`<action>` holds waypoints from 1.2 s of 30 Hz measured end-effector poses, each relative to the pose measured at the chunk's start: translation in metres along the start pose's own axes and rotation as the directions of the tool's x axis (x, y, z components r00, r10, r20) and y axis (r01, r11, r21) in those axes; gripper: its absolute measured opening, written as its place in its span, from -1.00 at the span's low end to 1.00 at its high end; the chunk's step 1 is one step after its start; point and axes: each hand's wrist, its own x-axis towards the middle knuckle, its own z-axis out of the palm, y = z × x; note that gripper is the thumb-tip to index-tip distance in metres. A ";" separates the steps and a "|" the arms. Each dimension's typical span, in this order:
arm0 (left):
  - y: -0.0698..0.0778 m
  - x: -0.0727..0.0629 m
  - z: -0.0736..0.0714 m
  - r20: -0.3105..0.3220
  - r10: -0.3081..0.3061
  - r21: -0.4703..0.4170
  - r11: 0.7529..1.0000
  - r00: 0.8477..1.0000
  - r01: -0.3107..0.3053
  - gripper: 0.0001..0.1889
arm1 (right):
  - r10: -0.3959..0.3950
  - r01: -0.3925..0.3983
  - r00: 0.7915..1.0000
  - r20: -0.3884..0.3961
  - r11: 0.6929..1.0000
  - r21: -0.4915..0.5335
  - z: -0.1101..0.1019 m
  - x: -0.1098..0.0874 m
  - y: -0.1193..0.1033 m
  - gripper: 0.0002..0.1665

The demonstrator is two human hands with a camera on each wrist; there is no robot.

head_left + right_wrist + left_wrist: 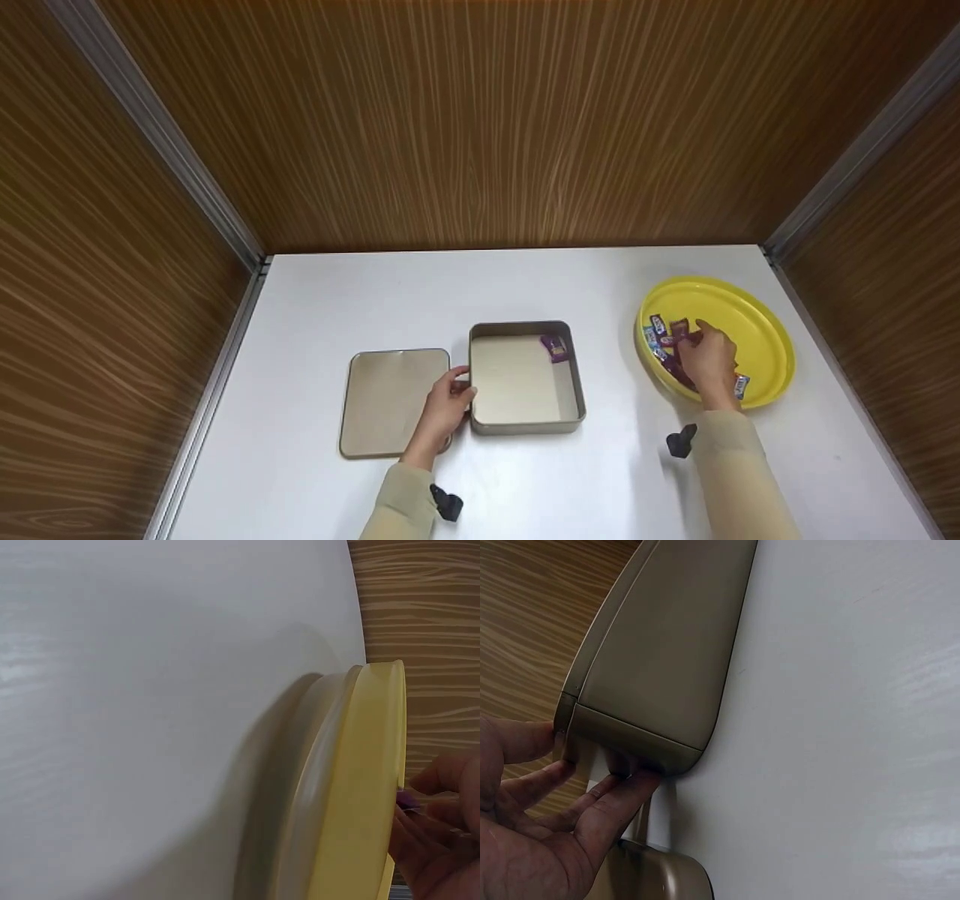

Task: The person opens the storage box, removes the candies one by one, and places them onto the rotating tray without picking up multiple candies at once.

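Note:
My left hand (444, 405) grips the left wall of a square gold tin (529, 429). Its thumb overlaps the rim, and in the left wrist view the other fingertips press the outer side near a corner. Inside the tin, one purple wrapped candy (555, 348) lies by the far right corner. My right hand (709, 364) reaches into a round yellow tray (761, 322) holding several wrapped candies (658, 325). Between its thumb and fingers it pinches a purple-wrapped candy (407, 800), partly hidden by the tray's rim in the right wrist view.
A flat gold lid (394, 405) lies on the white table (322, 300) left of the tin, partly under my left hand. Wood-patterned panels (480, 127) enclose the table at the back and both sides. Each wrist wears a small black device (448, 504).

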 end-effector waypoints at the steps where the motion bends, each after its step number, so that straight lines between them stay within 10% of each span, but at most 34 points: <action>1: 0.000 0.000 0.000 -0.001 -0.001 0.000 1.000 1.000 0.001 -0.54 | -0.002 0.002 1.000 0.005 1.000 -0.002 0.000 0.000 0.000 -0.48; 12: 0.000 0.000 -0.001 0.003 -0.002 -0.006 1.000 1.000 0.002 -0.53 | -0.128 0.128 0.992 0.009 0.991 -0.027 0.006 -0.018 -0.024 -0.53; 26: 0.000 -0.002 0.003 -0.015 0.014 0.026 1.000 1.000 -0.013 -0.54 | -0.409 0.411 0.911 0.046 0.911 -0.034 0.045 -0.053 -0.080 -0.63; 36: 0.004 -0.004 0.009 -0.055 0.082 0.159 0.985 0.995 -0.073 -0.55 | -0.472 0.478 0.870 0.145 0.878 -0.011 0.073 -0.079 -0.118 -0.68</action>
